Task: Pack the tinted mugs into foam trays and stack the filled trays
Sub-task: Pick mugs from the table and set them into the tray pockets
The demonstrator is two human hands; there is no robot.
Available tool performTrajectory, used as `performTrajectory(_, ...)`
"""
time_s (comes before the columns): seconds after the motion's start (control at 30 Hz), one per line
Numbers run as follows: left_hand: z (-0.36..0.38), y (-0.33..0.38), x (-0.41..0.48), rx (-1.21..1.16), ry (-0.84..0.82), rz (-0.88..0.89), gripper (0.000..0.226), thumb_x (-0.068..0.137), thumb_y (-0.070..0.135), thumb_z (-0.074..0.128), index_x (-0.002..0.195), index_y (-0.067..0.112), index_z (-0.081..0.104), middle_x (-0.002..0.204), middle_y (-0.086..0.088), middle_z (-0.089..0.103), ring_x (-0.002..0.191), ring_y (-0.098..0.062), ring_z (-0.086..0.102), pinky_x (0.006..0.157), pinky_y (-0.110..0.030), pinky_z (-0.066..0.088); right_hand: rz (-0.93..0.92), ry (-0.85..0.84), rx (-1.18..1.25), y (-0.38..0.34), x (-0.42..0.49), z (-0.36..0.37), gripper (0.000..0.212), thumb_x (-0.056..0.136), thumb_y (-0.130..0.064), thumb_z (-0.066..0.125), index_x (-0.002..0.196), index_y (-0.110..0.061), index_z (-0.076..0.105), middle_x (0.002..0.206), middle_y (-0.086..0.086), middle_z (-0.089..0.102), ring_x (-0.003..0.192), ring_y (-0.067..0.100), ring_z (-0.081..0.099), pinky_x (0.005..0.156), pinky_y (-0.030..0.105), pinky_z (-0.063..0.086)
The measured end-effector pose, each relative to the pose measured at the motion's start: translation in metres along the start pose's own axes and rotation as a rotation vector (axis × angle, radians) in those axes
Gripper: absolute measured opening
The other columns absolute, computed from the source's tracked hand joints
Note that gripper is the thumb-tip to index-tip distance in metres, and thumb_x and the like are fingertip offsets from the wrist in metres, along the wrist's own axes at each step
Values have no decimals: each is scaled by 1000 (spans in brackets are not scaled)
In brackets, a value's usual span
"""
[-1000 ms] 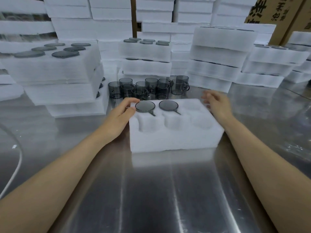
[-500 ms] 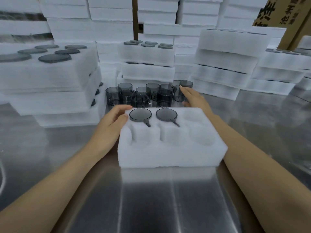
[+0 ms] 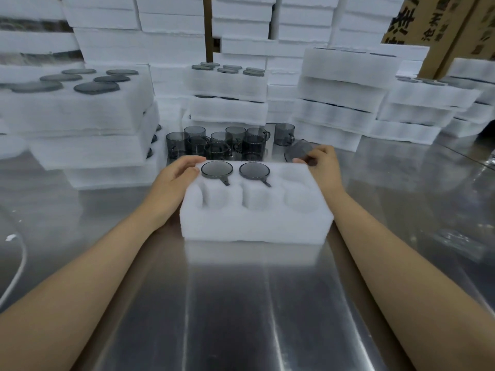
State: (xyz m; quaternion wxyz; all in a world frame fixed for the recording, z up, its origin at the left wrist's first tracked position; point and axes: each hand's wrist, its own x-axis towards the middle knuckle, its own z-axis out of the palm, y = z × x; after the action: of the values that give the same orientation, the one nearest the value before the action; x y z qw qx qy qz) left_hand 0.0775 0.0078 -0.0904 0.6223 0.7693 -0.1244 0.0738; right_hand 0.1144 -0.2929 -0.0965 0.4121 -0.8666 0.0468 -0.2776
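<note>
Foam tray (image 3: 254, 218) sits mid-table on the steel table (image 3: 241, 303); head view is the only one.

- Step: filling the tray, far row.
- Two seated mugs in the far-left (image 3: 217, 169) and far-middle (image 3: 254, 170) pockets, handles pointing near.
- Four pockets empty: the far-right pocket (image 3: 293, 174) plus all three near ones.
- Right hand (image 3: 321, 162) is at the tray's far-right corner, fingers wrapped round the held mug (image 3: 298, 151). It's tilted and blurred, so I can't tell where its handle points.
- Left hand (image 3: 176, 178) rests on the far-left corner, fingers relaxed and laid over the top edge, steadying.
- Next, my read: upright the mug over the far-right pocket, line its handle up with the handle slot, press it down. Left hand holds the tray in place.
- Loose mugs (image 3: 219, 143) stand just beyond the tray: about nine, but they overlap, so the count is soft.
- Stacked trays (image 3: 80, 111) are to the left, with more stacks far and right. Six mugs show on the left stack's top tray.
- Cardboard boxes (image 3: 428, 22) are at far right.
</note>
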Motion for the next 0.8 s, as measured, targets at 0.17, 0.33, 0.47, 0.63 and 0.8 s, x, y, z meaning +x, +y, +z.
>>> performTrajectory(0.17, 0, 1, -1, 23, 7, -11, 28, 100, 16, 46, 120, 24, 63, 117, 9, 65, 103, -3, 59, 84, -16, 44, 107, 130, 346, -11, -30, -24, 8, 89, -11, 67, 92, -4, 65, 148, 8, 31, 103, -13, 52, 85, 1, 35)
performTrajectory(0.33, 0, 0, -1, 19, -1, -15, 26, 100, 17, 46, 116, 29, 63, 116, 11, 65, 102, 0, 59, 82, -17, 43, 145, -36, 864, -47, -40, -36, 11, 91, -3, 61, 88, -12, 66, 152, 13, 35, 138, 22, 39, 114, 37, 33)
performTrajectory(0.47, 0, -1, 0, 17, 1, -23, 26, 99, 18, 47, 116, 29, 63, 118, 10, 65, 107, -4, 59, 87, -22, 43, 109, -108, 1103, -63, -44, -31, 19, 91, 9, 52, 95, -3, 66, 132, 9, 49, 132, 29, 47, 114, 38, 34)
performTrajectory(0.63, -1, -2, 0, 35, 2, -23, 27, 99, 20, 46, 118, 30, 64, 118, 14, 64, 106, 0, 58, 88, -21, 43, 225, -153, 1238, -65, -46, -34, 15, 96, 6, 47, 98, 0, 60, 98, 10, 68, 100, 22, 65, 94, 27, 51)
performTrajectory(0.8, -1, -3, 1, 24, -7, -27, 27, 99, 22, 46, 113, 37, 64, 114, 22, 64, 96, 13, 58, 81, -17, 42, 324, -160, 1254, -68, -45, -37, 12, 97, -13, 54, 91, -8, 62, 83, 3, 70, 78, 14, 64, 72, 18, 53)
